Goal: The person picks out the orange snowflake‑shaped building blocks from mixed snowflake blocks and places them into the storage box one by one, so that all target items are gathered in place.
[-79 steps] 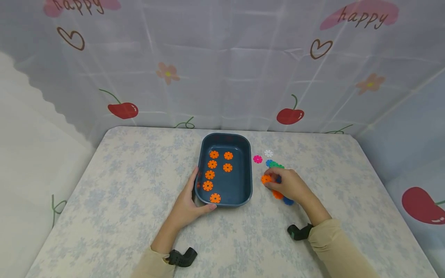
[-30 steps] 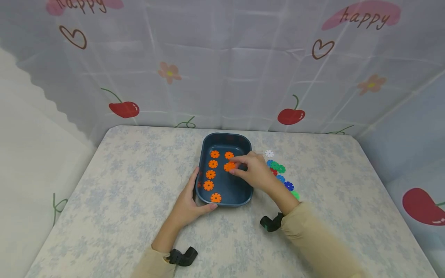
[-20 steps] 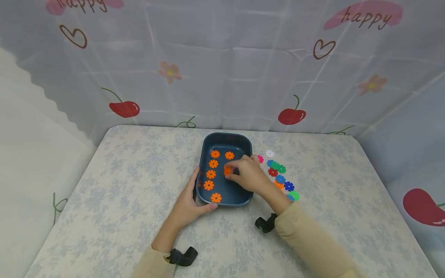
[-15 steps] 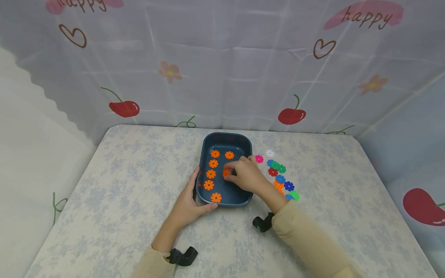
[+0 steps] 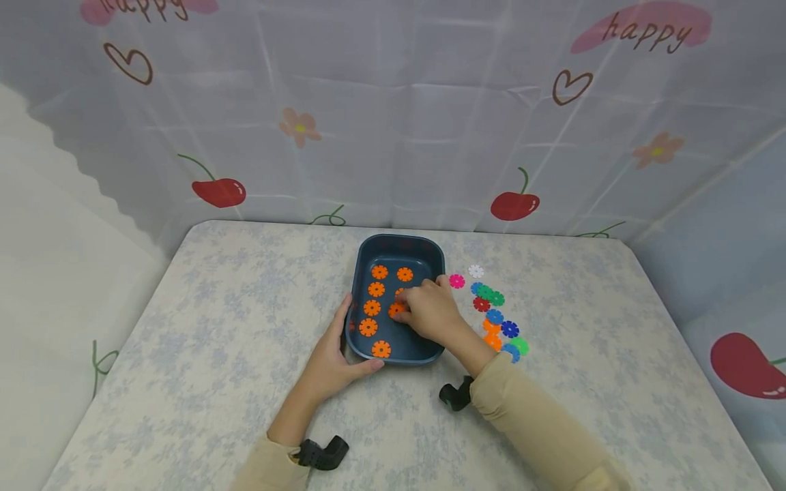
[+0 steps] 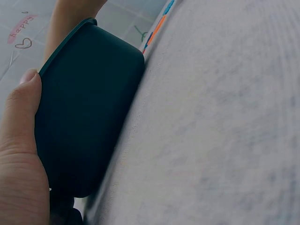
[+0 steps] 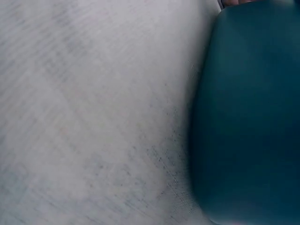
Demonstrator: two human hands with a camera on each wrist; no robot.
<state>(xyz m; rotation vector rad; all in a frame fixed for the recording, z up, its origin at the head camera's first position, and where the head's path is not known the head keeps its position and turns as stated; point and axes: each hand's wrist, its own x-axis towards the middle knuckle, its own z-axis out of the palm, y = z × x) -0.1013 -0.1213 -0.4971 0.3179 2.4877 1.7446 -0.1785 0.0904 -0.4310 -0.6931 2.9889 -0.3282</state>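
Observation:
A dark blue tray [image 5: 424, 341] stands on the table, with several orange snowflake discs [image 5: 368, 327] lying flat in two columns inside. My left hand [image 5: 328, 368] grips its near left corner, thumb over the front rim and fingers along the left side. The left wrist view shows that thumb [image 6: 30, 89] against the tray's outer wall [image 6: 89, 108]. My right hand [image 5: 432, 310] reaches over the right rim and pinches an orange snowflake disc [image 5: 396, 311] low over the tray floor. Behind its index finger another orange disc is partly hidden.
Right of the tray lies a loose row of snowflake discs: white [image 5: 475, 271], pink [image 5: 457, 281], green [image 5: 496, 298], red [image 5: 482, 304], blue [image 5: 510, 329] and orange [image 5: 492, 341], some overlapping. A printed curtain [image 5: 393, 150] hangs behind the table's far edge.
From the loose discs on the right, my right hand has carried an orange disc leftward into the tray, then slightly nearer and lower. My left hand has stayed on the tray.

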